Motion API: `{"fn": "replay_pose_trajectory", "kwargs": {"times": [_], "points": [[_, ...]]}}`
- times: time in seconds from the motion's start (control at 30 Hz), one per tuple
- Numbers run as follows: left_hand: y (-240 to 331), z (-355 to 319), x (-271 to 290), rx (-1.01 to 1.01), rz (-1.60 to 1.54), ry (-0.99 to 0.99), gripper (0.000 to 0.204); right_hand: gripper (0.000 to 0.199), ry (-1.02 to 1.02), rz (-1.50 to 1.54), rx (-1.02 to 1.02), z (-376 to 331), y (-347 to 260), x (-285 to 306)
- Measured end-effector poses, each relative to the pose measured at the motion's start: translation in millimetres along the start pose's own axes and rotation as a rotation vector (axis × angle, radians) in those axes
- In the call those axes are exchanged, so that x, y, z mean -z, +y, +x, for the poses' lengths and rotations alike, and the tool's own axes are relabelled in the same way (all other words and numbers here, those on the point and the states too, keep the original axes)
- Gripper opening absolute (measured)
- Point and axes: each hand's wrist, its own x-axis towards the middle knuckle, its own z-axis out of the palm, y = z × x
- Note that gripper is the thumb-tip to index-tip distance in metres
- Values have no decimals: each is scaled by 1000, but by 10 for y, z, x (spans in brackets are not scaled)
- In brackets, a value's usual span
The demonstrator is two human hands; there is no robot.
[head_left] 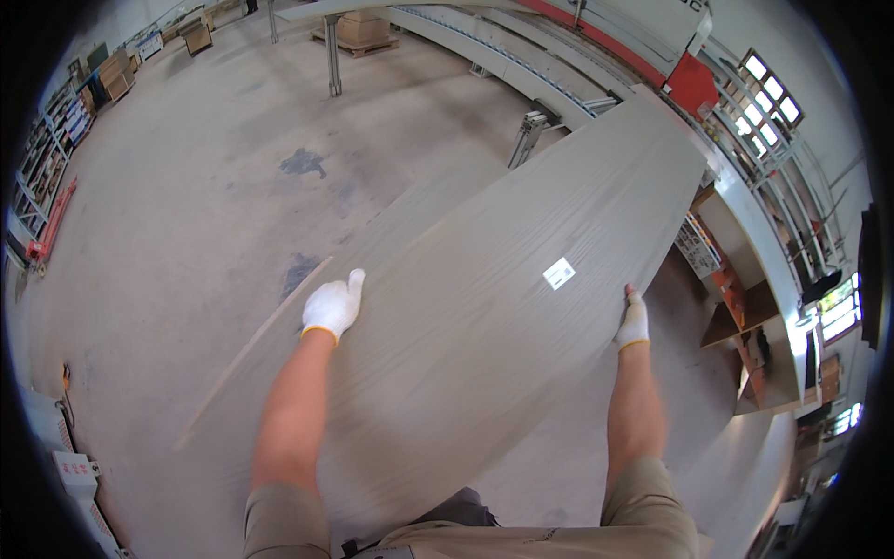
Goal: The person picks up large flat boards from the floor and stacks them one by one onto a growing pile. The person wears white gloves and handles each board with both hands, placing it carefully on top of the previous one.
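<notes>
A long grey-brown wood-grain board [484, 307] stretches from my body to the far right, with a small white label [559, 273] on its face. My left hand [333, 304], in a white glove with a yellow cuff, is closed at the board's left side, thumb on top. On the opposite edge, my gloved right hand [634, 320] holds on with the thumb up; its other fingers are hidden behind the board. A second, similar board surface [410, 219] shows beyond the left edge, lower down; whether the two touch I cannot tell.
At the far right, the board's end meets a large machine with a red part [692, 84]. A roller conveyor [503, 70] runs behind it. Wooden shelving [745, 317] stands right. A metal leg [527, 140] is near the board's far edge. A grey box [76, 470] sits at lower left.
</notes>
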Motion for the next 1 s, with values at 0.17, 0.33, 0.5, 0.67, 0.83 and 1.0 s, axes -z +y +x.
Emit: {"fn": "replay_pose_trajectory", "kwargs": {"times": [0.17,0.33,0.5,0.67,0.83,1.0], "points": [[-959,-446,28,38,25,-12,83,59,-40,115,-28,-844,671,-12],[-2168,-1039,34,78,94,37,83,50,-36,224,-214,-1889,1343,-166],[-3263,-1728,163,151,137,91,80,32,-74,225,-361,-3039,1757,-455],[-4186,-2417,270,265,130,171,78,35,-106,284,-460,-3888,2275,-640],[-5042,-3004,338,304,160,271,81,38,-154,218,-539,-4374,2716,-866],[-5148,-3407,549,445,111,253,81,45,-126,150,-588,-4494,2998,-1027]]}}
